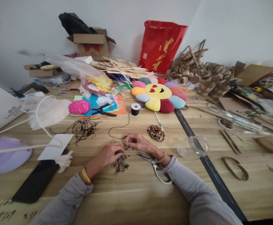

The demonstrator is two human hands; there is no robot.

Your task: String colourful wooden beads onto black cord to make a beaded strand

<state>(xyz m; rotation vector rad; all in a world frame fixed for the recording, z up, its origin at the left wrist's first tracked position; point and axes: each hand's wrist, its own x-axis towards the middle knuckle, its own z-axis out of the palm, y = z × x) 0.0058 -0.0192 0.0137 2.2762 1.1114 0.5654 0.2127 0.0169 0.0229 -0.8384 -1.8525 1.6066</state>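
Just above a small pile of mixed-colour beads (pixel 121 164), my left hand (pixel 109 153) is closed in a pinch; whatever its fingertips hold is too small to make out. My right hand (pixel 138 143) is beside it, its fingers pinched at the end of a thin black cord (pixel 114 127). That cord loops back to a white spool with black thread (pixel 135 110). A few beads (pixel 126 147) show between the two hands. White-handled scissors (pixel 158 170) lie partly under my right wrist. A coiled bead strand (pixel 155 133) rests farther back.
A black strip (pixel 211 168) crosses the table at right, with a clear round container (pixel 198 146) on it. Left are a black phone (pixel 36 181), cut black cords (pixel 83 128) and pink yarn (pixel 79 107). A flower cushion (pixel 158 93) and red bag (pixel 162 47) stand behind.
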